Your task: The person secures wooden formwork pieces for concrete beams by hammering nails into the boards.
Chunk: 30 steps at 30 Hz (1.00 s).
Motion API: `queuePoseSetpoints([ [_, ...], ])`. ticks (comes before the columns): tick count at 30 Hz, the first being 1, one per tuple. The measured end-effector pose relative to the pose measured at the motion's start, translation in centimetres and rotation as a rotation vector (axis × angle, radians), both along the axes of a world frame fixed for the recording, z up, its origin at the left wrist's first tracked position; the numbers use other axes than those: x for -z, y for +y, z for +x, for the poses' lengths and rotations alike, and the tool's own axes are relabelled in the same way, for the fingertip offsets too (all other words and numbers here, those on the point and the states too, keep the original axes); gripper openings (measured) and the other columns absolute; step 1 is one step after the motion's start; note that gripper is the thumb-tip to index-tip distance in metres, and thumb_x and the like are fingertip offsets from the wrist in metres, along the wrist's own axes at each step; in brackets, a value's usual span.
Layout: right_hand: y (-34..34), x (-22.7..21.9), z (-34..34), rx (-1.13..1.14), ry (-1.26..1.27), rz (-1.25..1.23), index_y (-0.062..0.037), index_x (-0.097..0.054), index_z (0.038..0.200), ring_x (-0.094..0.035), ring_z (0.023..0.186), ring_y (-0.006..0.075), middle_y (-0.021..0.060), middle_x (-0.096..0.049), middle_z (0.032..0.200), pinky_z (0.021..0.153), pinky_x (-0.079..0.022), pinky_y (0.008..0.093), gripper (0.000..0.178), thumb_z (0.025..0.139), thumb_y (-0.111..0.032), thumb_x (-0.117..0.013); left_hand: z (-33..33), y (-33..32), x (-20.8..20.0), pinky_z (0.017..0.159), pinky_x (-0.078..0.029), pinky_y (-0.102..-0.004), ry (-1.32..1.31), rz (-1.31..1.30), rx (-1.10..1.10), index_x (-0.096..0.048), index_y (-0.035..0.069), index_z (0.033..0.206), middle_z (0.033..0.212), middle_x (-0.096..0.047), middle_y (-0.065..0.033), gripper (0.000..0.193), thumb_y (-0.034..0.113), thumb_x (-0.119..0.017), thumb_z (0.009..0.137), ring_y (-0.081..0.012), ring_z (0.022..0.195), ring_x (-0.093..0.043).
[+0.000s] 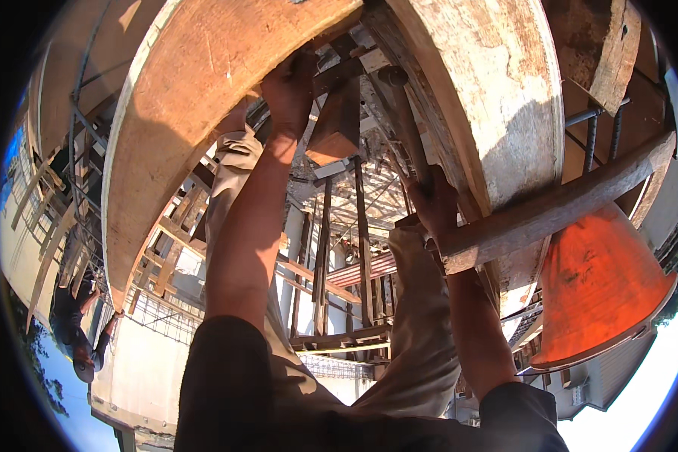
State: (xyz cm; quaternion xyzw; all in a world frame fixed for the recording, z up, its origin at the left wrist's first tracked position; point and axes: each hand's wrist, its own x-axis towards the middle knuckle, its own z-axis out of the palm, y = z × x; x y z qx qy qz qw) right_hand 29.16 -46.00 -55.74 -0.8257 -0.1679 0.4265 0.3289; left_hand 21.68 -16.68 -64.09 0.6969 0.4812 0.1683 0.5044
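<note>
The right hand (433, 197) is wrapped round a hammer's handle, fingers closed; the left hand (288, 87), deep in shadow, is at the inner edge of the left board, and I cannot tell whether it is pinching anything. Two big curved-looking boards, the left board (181, 98) and the right board (505, 90), stand either side of a gap. At right, an orange bucket (603, 282) sits just beyond a rough wooden bar (565, 200) that crosses near the right hand. Between the hands is a wood block (339, 124), and the hammer (412, 132) lies along the right board's inner side, its head at the far end.

A glancing blow could catch the left hand, since the hammer's head is near it and the space is narrow. A loosened grip could drop the hammer through the gap, past the posts (322, 264) below.

Both arms reach away from the body, the left arm stretched farther, the right hand lower and nearer. The legs (422, 301) are spread beneath.
</note>
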Motion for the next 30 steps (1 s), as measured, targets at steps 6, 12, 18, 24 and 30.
queuePoseSetpoints([
  [6,-0.5,3.4,0.8,-0.101,-0.108,-0.201,-0.0038,-0.057,0.088,-0.058,0.056,0.0195,0.0114,-0.059,0.066,0.054,-0.047,0.037,0.028,0.088,-0.026,-0.073,1.6,0.8,5.3,0.079,-0.056,-0.0311,-0.125,0.219,-0.066,-0.076,0.002,0.105,0.099,-0.077,-0.0104,0.017,0.007,-0.072,0.089,-0.0137,0.088,-0.072],
  [12,1.9,2.6,-0.2,0.018,-0.106,-0.175,-0.0043,-0.058,0.086,-0.056,0.054,0.0159,0.0073,-0.057,0.061,0.052,-0.046,0.0349,0.032,0.088,-0.031,-0.076,0.7,2.8,8.7,0.074,-0.051,-0.0319,-0.187,0.667,0.195,-0.068,-0.004,0.092,0.089,-0.069,-0.0109,0.013,0.002,-0.058,0.087,-0.0208,0.08,-0.066],
  [18,3.2,3.0,-1.1,0.05,-0.037,-0.142,-0.0055,-0.06,0.087,-0.054,0.055,0.0111,0.0051,-0.058,0.062,0.052,-0.047,0.0318,0.032,0.089,-0.032,-0.077,0.7,2.7,8.7,0.069,-0.053,-0.0344,-0.097,0.446,0.119,-0.069,-0.001,0.09,0.084,-0.068,-0.0149,0.012,0.001,-0.059,0.084,-0.0277,0.076,-0.067],
  [24,4.3,5.4,-2.1,0.112,-0.095,-0.02,-0.0051,-0.062,0.089,-0.059,0.054,0.0121,0.005,-0.06,0.061,0.052,-0.048,0.032,0.027,0.09,-0.029,-0.076,-0.8,4.4,10.4,0.067,-0.053,-0.0357,-0.041,0.483,0.143,-0.066,0.0,0.084,0.078,-0.068,-0.014,0.007,0.005,-0.062,0.085,-0.0281,0.072,-0.068],
  [30,7.1,7.1,0.4,-0.046,-0.18,0.003,-0.0059,-0.064,0.09,-0.065,0.056,0.0172,0.0082,-0.064,0.064,0.053,-0.051,0.0332,0.02,0.089,-0.022,-0.076,1.1,2.8,9.9,0.078,-0.055,-0.0327,0.148,0.418,0.36,-0.068,0.0,0.101,0.089,-0.073,-0.0114,0.015,0.009,-0.06,0.092,-0.0204,0.086,-0.071],
])
